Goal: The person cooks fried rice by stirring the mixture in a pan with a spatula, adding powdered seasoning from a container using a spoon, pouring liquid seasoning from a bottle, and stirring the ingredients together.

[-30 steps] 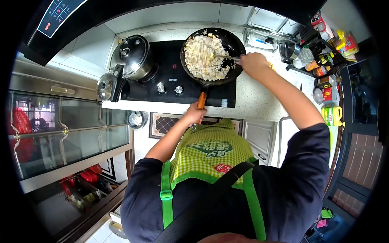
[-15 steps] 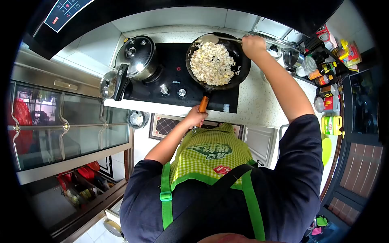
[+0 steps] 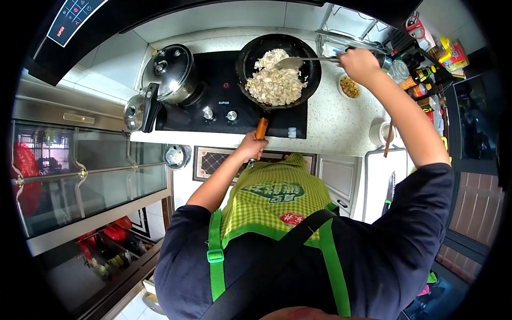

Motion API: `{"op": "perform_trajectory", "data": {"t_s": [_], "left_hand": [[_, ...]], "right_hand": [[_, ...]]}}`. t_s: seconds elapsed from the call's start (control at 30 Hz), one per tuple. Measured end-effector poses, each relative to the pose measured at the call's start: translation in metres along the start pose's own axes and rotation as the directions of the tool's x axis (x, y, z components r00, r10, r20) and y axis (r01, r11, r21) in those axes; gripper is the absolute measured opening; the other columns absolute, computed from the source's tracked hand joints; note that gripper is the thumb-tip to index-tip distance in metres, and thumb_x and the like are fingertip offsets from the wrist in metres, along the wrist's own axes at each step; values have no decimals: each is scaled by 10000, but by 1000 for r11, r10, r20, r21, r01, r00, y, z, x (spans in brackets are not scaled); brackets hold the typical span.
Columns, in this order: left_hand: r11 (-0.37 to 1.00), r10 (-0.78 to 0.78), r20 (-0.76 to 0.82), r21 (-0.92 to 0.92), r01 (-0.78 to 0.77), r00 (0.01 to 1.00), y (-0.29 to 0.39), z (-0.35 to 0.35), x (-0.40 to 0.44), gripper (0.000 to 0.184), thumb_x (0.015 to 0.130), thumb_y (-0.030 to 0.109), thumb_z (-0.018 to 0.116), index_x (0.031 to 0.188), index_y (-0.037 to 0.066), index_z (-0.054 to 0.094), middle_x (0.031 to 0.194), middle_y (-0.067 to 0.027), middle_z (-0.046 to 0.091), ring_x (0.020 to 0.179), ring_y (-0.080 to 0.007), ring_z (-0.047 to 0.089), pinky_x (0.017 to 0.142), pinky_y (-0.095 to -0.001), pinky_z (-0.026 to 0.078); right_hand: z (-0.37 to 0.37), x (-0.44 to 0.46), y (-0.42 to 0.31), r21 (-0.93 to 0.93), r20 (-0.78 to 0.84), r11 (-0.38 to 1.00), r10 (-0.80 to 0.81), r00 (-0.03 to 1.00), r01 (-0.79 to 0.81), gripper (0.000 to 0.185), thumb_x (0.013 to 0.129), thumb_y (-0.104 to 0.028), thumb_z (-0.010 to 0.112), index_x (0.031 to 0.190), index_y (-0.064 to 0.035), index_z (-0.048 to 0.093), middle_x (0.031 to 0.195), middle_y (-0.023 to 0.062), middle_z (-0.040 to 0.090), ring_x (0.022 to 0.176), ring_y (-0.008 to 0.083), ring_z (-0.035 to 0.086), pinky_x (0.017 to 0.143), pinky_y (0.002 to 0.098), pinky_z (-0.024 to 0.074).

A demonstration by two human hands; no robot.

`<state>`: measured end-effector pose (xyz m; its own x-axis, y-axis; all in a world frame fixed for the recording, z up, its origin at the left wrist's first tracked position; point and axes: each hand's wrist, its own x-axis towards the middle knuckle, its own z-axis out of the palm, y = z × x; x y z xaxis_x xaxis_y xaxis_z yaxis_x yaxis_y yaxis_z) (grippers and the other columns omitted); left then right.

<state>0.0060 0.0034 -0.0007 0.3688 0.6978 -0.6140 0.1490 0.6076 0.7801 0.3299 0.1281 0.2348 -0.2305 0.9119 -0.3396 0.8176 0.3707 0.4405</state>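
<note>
My left hand [image 3: 251, 146] is wrapped round the wooden handle of a dark wok [image 3: 314, 80] that sits on the black cooktop [image 3: 213, 69]. Inside the wok lies a pale mound of fried rice [image 3: 274, 88] with yellowish bits. My right hand [image 3: 360, 65] grips the handle of a metal spatula [image 3: 290, 63] from the right side. Its blade rests at the upper part of the rice, tilted. The far end of the spatula's handle is hidden in my right hand.
A pressure cooker [image 3: 168, 72] stands on the left burner, its black handle pointing at me. On the right counter are a small bowl of brown pieces [image 3: 349, 86] and a white cup [image 3: 380, 133] with a brown stick by it. Bottles [image 3: 418, 90] line the far right.
The spatula blade has moved from the wok's upper left rim rightward and down into the rice. My right hand has shifted right, uncovering the small bowl. My left hand keeps its hold.
</note>
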Motion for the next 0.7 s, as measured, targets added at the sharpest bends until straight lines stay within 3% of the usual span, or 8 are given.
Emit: {"op": "perform_trajectory", "data": {"t_s": [0.13,0.23,0.27,0.3,0.33,0.47,0.57,0.7], "left_hand": [[1000,9,9,15,-9,1000,-1,1,2,172,774,35,624,867,34,480,545,-21,476,371,-128,465,331,-283,404],[1000,-17,4,25,17,1000,2,1,0,179,775,37,627,875,39,478,546,-19,474,369,-126,463,328,-283,403],[1000,-16,5,26,15,1000,1,1,1,179,775,37,627,875,39,478,546,-19,474,369,-126,463,328,-283,403],[1000,-3,1,13,3,1000,0,1,2,179,774,38,628,873,39,479,546,-19,474,371,-126,464,331,-284,403],[1000,6,-3,0,-6,1000,-1,2,3,180,774,39,630,872,39,479,546,-19,474,374,-126,465,334,-285,403],[999,5,14,35,-6,1000,3,2,0,170,774,35,625,861,38,479,546,-20,472,382,-127,467,344,-288,405],[998,22,-9,53,-21,1000,1,1,-1,164,773,31,617,856,35,476,546,-20,468,388,-127,467,351,-289,406],[999,36,28,17,-36,999,-1,0,3,160,769,27,611,851,32,474,547,-23,468,386,-130,466,349,-288,403]], "right_hand": [[-2,-19,0,191,132,978,63,989,-88,321,888,-291,539,977,-11,668,959,172,663,876,306,649,724,421,522],[13,-1,-21,310,352,950,-138,926,24,516,910,-413,491,1015,78,607,1044,231,618,988,375,591,858,399,469],[8,5,-29,350,524,934,-137,841,-65,558,923,-447,458,1044,79,598,1096,243,592,1041,365,568,880,404,453],[50,18,-35,431,272,901,-177,946,45,573,931,-460,439,1017,81,610,1093,252,588,1018,382,574,872,427,450],[39,20,-52,493,343,868,-128,930,-62,584,937,-469,417,1014,75,616,1135,246,566,1036,388,563,874,438,450],[98,58,-95,501,7,865,-9,1000,4,429,960,-345,389,1184,-24,563,985,202,633,905,331,627,785,401,498],[33,16,-84,285,-7,957,57,998,-52,316,934,-227,410,1085,-24,600,951,141,667,865,292,659,695,378,536],[11,-27,-70,153,-8,987,41,999,-39,275,905,-184,436,1073,-32,592,906,135,676,807,280,670,653,363,540]]}}
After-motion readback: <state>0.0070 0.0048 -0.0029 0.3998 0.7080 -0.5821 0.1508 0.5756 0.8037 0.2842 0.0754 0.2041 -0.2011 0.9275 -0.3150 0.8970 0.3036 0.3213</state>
